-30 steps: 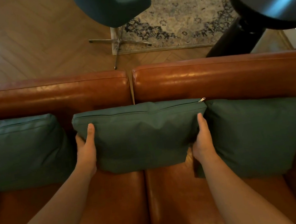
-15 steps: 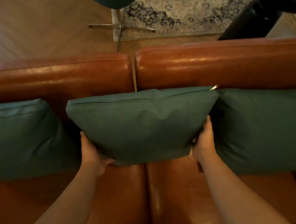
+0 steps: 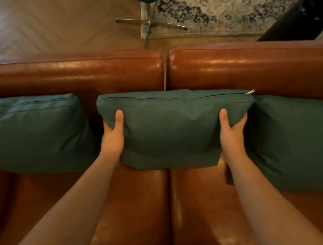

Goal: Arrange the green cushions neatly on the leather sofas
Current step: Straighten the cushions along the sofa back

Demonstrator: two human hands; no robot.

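Close head view, down onto sofa (image 3: 68, 77)

matt green cloth cushions (image 3: 178, 128) on glossy brown leather sofas (image 3: 80, 75).

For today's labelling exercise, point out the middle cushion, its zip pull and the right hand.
middle cushion (image 3: 169, 129): head view, centre of its front face.
zip pull (image 3: 250, 91): head view, the metal tab.
right hand (image 3: 232, 133): head view, back of the hand.

Left hand (image 3: 112, 138), right hand (image 3: 230, 131), forearms (all bare)
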